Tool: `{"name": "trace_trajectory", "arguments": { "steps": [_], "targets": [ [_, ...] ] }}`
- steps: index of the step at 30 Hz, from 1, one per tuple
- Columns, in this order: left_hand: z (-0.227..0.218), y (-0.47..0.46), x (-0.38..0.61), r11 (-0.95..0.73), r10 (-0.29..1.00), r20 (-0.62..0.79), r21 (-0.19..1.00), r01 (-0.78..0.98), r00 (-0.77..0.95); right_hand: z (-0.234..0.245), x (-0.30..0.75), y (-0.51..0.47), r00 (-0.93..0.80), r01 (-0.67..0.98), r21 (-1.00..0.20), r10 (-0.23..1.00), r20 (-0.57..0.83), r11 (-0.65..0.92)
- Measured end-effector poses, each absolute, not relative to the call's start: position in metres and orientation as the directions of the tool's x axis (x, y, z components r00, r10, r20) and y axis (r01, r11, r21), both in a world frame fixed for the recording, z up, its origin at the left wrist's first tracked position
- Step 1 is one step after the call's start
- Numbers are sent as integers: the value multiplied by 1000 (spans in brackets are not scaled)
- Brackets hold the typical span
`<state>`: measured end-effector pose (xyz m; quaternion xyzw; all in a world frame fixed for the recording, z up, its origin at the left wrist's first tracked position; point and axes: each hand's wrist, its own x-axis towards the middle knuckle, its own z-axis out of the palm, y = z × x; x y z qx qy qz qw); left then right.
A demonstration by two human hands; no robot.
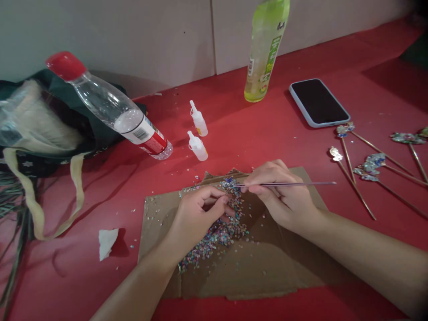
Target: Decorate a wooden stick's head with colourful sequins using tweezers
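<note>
My left hand (pixel 203 209) is closed, its thumb and fingers bent together over a heap of small multicoloured chips (pixel 217 238). At its fingertips shows the blue, glittering head of a hairpin (pixel 229 181); the stem is hidden by the hand. In a pen-like pinch, my right hand (pixel 281 196) holds slim metal tweezers (pixel 301 183). Their tip points left at the blue head, and their back end sticks out to the right above the hand. Under both hands lies a flat piece of brown cardboard (pixel 257 272) bearing the chips.
Several hairpins (pixel 369 165) with jewelled heads lie at right, below a phone (pixel 323 102). Two small squeeze bottles (pixel 199 147) stand behind the cardboard. Farther back are a red-capped bottle (pixel 113 104), a green bottle (pixel 265 53) and a dark bag (pixel 100 138). A white scrap (pixel 107 243) lies left.
</note>
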<state>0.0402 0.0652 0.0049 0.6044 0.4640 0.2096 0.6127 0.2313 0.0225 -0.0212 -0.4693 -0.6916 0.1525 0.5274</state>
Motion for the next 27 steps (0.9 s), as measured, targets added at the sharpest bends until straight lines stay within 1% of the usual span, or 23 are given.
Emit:
{"name": "trace_trajectory", "arguments": {
  "steps": [10, 14, 27],
  "targets": [
    [4, 64, 38, 134, 808, -296, 935, 330, 510, -21, 231, 23, -6, 506, -684, 796, 606, 525],
    [3, 65, 39, 140, 809, -296, 936, 323, 508, -20, 231, 23, -10, 509, -684, 798, 602, 523],
    [0, 65, 37, 120, 805, -284, 938, 325, 521, -21, 231, 23, 5, 473, -697, 789, 614, 539]
  ]
}}
